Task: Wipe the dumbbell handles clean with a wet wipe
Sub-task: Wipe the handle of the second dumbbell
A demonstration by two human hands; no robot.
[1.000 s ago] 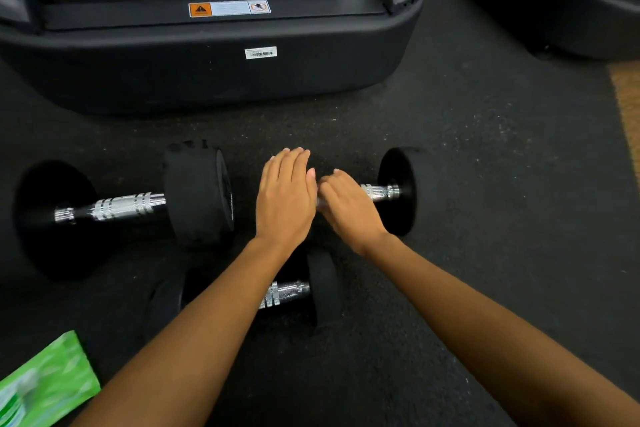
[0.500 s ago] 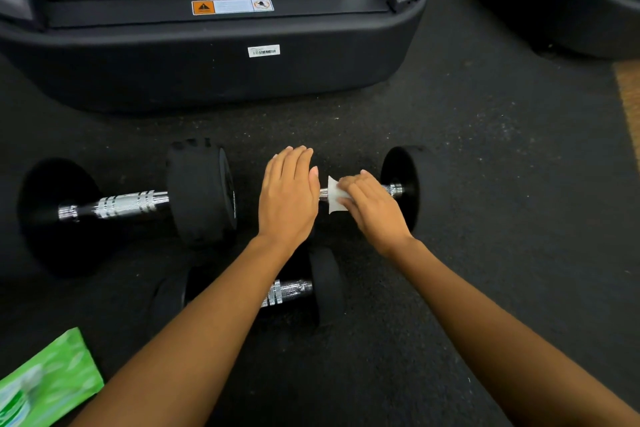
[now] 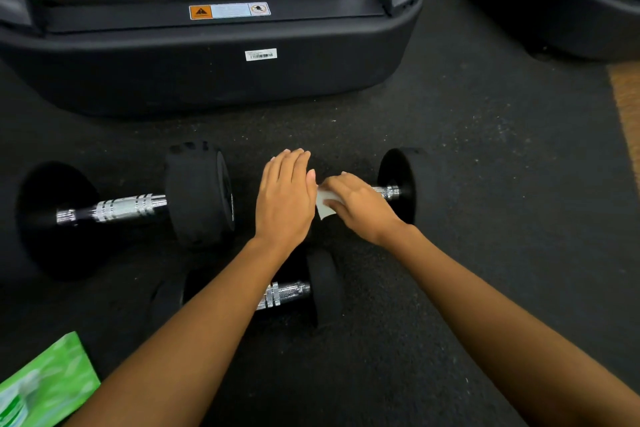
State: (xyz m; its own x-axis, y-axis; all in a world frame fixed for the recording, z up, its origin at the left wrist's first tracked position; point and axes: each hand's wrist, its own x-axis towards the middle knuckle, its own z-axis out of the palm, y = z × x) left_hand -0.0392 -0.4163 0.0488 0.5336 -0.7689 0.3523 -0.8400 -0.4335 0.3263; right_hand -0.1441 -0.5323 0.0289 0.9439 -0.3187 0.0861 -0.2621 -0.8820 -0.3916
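At frame centre, the white wet wipe is being gripped around the chrome dumbbell handle by the right hand, with bare handle lying rightward along its left-right axis, while the flat, straight-fingered left hand is being pressed down just left of the wipe.

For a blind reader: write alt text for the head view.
The right hand presses a wet wipe on a dumbbell handle; the left hand lies flat beside it. Two other dumbbells and a green packet lie on the floor.

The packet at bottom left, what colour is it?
The packet is green with paler streaks, shown in the head view.
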